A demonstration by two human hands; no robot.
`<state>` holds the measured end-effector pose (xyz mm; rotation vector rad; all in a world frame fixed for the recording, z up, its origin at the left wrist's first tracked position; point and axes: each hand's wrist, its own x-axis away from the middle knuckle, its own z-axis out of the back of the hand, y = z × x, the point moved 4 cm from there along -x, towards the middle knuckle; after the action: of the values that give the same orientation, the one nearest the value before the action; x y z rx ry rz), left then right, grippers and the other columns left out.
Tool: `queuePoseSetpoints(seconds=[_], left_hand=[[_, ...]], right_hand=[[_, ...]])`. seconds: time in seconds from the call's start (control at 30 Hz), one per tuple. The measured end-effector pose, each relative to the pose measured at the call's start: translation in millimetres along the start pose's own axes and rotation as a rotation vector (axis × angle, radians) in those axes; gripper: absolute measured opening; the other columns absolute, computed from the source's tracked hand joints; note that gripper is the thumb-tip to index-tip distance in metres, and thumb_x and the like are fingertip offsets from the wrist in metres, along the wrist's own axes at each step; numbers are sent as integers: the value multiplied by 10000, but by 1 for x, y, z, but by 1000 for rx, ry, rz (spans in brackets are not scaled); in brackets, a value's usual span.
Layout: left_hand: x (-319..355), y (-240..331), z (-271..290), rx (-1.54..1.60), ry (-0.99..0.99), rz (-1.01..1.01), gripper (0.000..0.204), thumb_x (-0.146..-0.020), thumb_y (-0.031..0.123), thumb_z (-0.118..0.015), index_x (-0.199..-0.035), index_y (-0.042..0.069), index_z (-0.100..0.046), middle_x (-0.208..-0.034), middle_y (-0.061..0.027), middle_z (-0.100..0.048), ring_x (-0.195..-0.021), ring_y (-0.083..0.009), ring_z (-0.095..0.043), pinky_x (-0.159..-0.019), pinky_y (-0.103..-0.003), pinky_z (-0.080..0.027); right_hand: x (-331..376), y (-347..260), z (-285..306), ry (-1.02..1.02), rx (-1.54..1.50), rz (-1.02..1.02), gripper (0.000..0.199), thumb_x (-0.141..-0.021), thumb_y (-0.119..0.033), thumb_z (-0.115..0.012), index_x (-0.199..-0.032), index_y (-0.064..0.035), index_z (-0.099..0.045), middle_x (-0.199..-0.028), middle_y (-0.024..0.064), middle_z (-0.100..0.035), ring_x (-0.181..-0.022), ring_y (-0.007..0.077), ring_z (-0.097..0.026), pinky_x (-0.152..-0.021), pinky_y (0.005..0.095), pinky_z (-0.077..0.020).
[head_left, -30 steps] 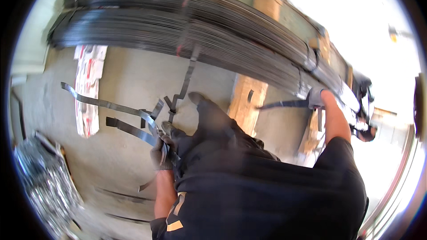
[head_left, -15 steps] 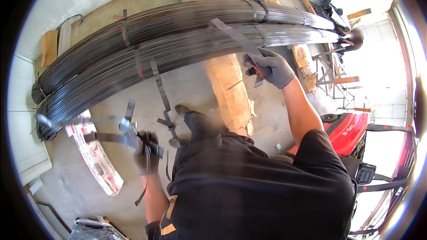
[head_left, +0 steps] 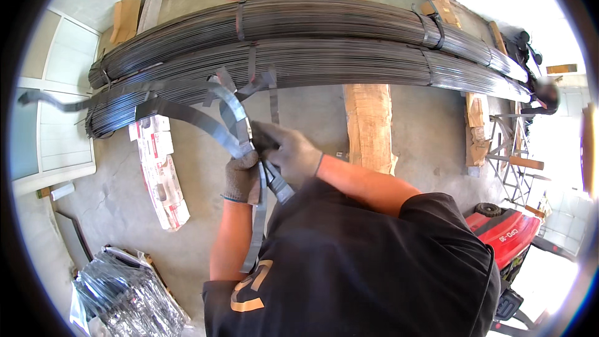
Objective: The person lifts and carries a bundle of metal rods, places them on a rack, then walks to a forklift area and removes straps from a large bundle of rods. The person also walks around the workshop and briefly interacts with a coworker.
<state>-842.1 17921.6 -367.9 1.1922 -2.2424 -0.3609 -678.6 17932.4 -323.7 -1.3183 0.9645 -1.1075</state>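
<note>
In front of my body, my grey-gloved left hand is closed round a bunch of flat dark metal strapping bands. Their loose ends fan out to the left, and one hangs down along my forearm. Right beside it, my gloved right hand has its fingers curled against the same bands, a little blurred; the fingertips are partly hidden. Beyond both hands lie two long bundles of thin dark rods, a far bundle and a near bundle, each tied round with bands.
A wooden beam runs beneath the bundles. On the left lie white printed cartons and a plastic-wrapped stack. At the right are a metal trestle, a red vehicle and another person by the bundle ends.
My right hand has come in from the far right, carrying a strap, to meet my left hand. The left hand with its bands has risen nearer the bundles. The view has shifted.
</note>
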Motion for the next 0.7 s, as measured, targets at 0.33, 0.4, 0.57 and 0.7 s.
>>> queuePoseSetpoints(seconds=[0.33, 0.4, 0.57, 0.7], left_hand=[[21, -15, 45, 169, 304, 94, 484, -961, 18, -673, -1420, -101, -575, -1365, -214, -684, -1297, -344, -647, -1193, -473, -478], [23, -30, 60, 203, 358, 45, 503, -956, 15, -679, -1430, -106, -561, -1372, -205, -686, -1308, -335, -649, -1195, -469, -477], [34, -68, 88, 469, 473, 85, 381, -1001, 183, -680, -1303, -39, -613, -1242, -212, -686, -1100, -365, -683, -1015, -542, -547], [58, -66, 92, 496, 545, -25, 404, -1015, 250, -684, -1319, 3, -585, -1098, -101, -612, -969, -228, -607, -933, -449, -499]], right_hand=[[-15, 31, -23, -114, 445, 93, 903, -803, -85, -713, -1621, 16, -346, -1599, 236, -464, -1503, 430, -424, -1282, 558, -298], [-19, 51, -25, -216, 201, 58, 900, -786, -89, -732, -1614, -4, -390, -1591, 231, -477, -1484, 424, -453, -1268, 508, -342], [-41, 158, -1, -146, -220, -212, 737, -880, -274, -839, -1515, -29, -554, -1425, 152, -662, -1272, 279, -660, -1107, 385, -511], [-91, 276, 63, 207, 31, -731, 661, -907, -468, -810, -1378, -29, -662, -1247, 157, -769, -1168, 331, -727, -1051, 397, -539]])
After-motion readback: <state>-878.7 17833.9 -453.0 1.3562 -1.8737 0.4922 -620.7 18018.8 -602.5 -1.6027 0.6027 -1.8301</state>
